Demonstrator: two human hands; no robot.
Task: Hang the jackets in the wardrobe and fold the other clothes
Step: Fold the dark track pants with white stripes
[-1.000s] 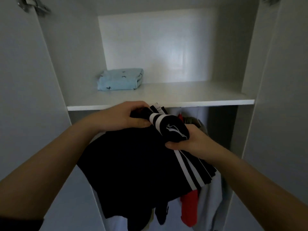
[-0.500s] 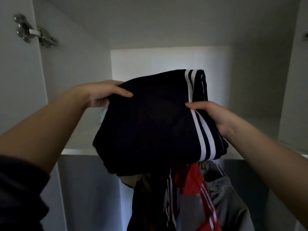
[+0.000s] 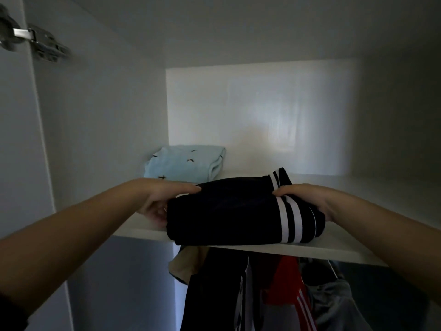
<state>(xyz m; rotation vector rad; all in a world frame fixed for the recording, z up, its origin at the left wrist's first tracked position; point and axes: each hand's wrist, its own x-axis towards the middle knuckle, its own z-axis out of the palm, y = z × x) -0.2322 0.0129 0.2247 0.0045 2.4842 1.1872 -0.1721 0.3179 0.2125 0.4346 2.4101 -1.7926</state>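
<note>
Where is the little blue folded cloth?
In the head view, the light blue folded cloth lies at the back left of the wardrobe shelf, just behind the left hand and the black striped garment.

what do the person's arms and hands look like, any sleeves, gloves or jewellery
The left hand and right hand are bare: no gloves, no rings visible. Both forearms are uncovered, with no watch or band at the wrists. A dark sleeve shows at the frame's bottom left corner, high on the left arm; none shows on the right.
</note>
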